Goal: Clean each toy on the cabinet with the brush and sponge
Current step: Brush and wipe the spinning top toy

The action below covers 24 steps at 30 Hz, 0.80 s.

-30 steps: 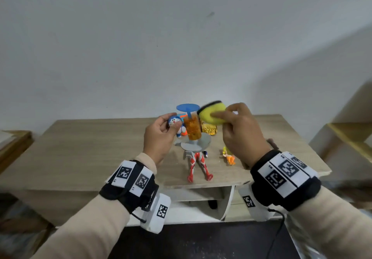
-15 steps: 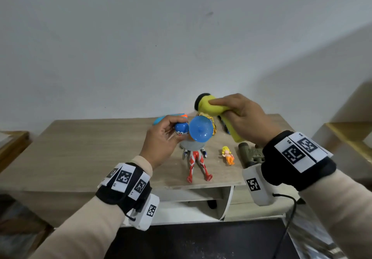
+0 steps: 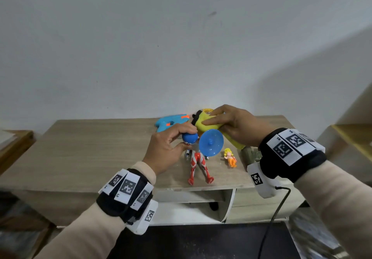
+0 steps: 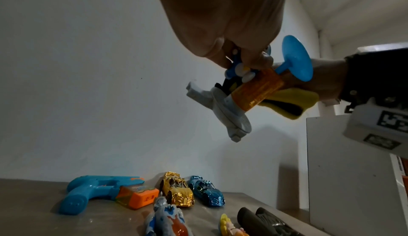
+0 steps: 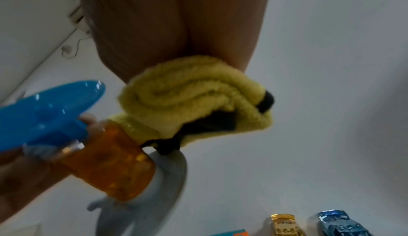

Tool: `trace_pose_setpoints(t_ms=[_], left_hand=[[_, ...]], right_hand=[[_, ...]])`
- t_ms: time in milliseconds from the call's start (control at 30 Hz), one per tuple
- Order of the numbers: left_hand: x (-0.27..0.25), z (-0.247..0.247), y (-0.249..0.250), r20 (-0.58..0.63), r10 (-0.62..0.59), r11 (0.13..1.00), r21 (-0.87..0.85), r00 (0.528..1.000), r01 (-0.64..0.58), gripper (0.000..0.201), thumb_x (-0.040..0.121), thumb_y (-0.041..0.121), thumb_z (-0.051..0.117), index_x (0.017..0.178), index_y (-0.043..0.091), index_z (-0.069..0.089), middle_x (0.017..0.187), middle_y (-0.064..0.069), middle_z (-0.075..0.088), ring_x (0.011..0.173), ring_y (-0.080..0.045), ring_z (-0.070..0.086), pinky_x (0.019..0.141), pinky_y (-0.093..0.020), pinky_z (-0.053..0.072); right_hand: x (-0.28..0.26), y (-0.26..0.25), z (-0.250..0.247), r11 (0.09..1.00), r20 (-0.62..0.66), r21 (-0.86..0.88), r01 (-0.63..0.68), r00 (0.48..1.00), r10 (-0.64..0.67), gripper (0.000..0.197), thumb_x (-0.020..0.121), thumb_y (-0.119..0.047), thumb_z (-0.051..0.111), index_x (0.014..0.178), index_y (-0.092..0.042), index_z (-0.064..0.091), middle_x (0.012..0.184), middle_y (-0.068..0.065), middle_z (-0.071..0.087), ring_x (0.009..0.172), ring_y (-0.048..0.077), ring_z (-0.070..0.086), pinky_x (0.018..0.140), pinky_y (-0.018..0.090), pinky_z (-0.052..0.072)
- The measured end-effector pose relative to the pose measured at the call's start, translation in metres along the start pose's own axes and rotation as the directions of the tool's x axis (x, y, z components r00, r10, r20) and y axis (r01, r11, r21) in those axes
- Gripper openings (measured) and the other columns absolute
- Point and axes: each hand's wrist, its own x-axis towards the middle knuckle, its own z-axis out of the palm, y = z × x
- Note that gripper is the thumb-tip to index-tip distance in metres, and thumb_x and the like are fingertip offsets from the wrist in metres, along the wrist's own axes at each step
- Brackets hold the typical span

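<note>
Surface: a low cabinet (image 3: 84, 154) with a pale wood-grain top, its long back edge against the wall; white open shelving shows under its front edge.
Room: a plain white wall (image 3: 141, 47) rises behind the cabinet; a wooden ledge sits off the left end, a yellow-wood shelf off the right.
My left hand (image 3: 165, 152): raised above the middle of the cabinet top, fingers curled round a small blue cartoon figure toy (image 3: 190, 138) that has an amber cylinder (image 4: 258, 89), a grey base (image 4: 223, 112) and a round blue disc (image 3: 211, 142) on a stem.
My right hand (image 3: 237, 126): gripping a folded yellow sponge (image 3: 205, 124) with a black backing; in the wrist views the sponge touches the amber cylinder.
Back edge of top: a blue and orange toy water gun (image 4: 99, 193), then a gold toy car (image 4: 176, 194) and a blue toy car (image 4: 206, 192) side by side.
Front edge of top: a red and silver hero figure (image 3: 199, 166) lying flat, feet at the edge; just to its right a small yellow-haired doll (image 3: 229, 157).
Right end of top: a dark olive toy (image 3: 251, 154), partly hidden by my right wrist; I cannot tell what it is.
</note>
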Motion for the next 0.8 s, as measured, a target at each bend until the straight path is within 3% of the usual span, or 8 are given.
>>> trace_pose_setpoints(t_ms=[133,233,400,567,700,800], left_hand=[[0.002,0.000,0.002,-0.092,-0.104,0.993,-0.059,0.990,0.099,0.047,0.070,-0.007,0.076,0.096,0.032,0.065,0.101,0.027,0.067,0.101,0.002,0.064,0.094,-0.017,0.048],[0.010,-0.004,0.004,-0.235,-0.246,0.959,-0.198,0.940,0.202,0.040,0.073,-0.006,0.074,0.096,0.023,0.062,0.099,0.011,0.068,0.092,0.005,0.065,0.084,-0.013,0.049],[0.024,-0.002,0.002,-0.402,-0.422,0.904,-0.253,0.812,0.345,0.033,0.075,0.008,0.078,0.102,0.018,0.061,0.095,0.005,0.067,0.082,0.003,0.067,0.077,-0.016,0.054],[0.033,0.008,-0.003,-0.459,-0.528,0.847,-0.341,0.715,0.407,0.032,0.073,0.017,0.081,0.100,0.020,0.063,0.101,-0.003,0.071,0.089,-0.011,0.070,0.080,-0.027,0.056],[0.032,0.005,-0.011,-0.478,-0.561,0.828,-0.324,0.676,0.458,0.034,0.073,0.018,0.081,0.102,0.019,0.063,0.104,-0.005,0.071,0.090,-0.011,0.070,0.081,-0.029,0.057],[0.031,0.006,-0.016,-0.474,-0.582,0.813,-0.336,0.661,0.475,0.035,0.074,0.018,0.080,0.104,0.017,0.063,0.105,-0.005,0.071,0.091,-0.011,0.070,0.081,-0.030,0.058]], right_hand=[[0.001,0.014,-0.001,0.981,0.022,-0.184,-0.068,0.997,0.073,0.048,0.084,0.008,0.045,0.110,-0.025,0.068,0.123,0.008,0.052,0.107,0.024,0.050,0.083,0.015,0.028],[-0.001,0.018,-0.002,0.971,-0.103,-0.188,-0.145,0.987,0.127,0.044,0.085,0.008,0.044,0.108,-0.021,0.069,0.119,0.012,0.053,0.105,0.030,0.052,0.077,0.015,0.026],[-0.003,0.002,0.012,0.992,-0.218,-0.110,-0.062,0.975,0.037,0.041,0.086,0.004,0.047,0.110,-0.021,0.068,0.118,0.014,0.054,0.102,0.030,0.054,0.081,0.021,0.030],[-0.007,-0.008,0.037,0.991,-0.100,-0.117,0.068,0.992,-0.080,0.041,0.083,0.002,0.043,0.102,-0.019,0.072,0.115,0.017,0.056,0.105,0.034,0.054,0.086,0.032,0.040],[-0.011,0.002,0.021,0.990,0.067,-0.143,0.008,0.998,0.002,0.045,0.083,0.008,0.044,0.102,-0.022,0.072,0.118,0.009,0.053,0.111,0.025,0.049,0.091,0.028,0.039],[-0.012,0.010,0.012,0.989,-0.099,-0.140,-0.057,0.994,0.043,0.044,0.084,0.008,0.044,0.104,-0.022,0.071,0.116,0.011,0.052,0.107,0.028,0.051,0.084,0.023,0.035]])
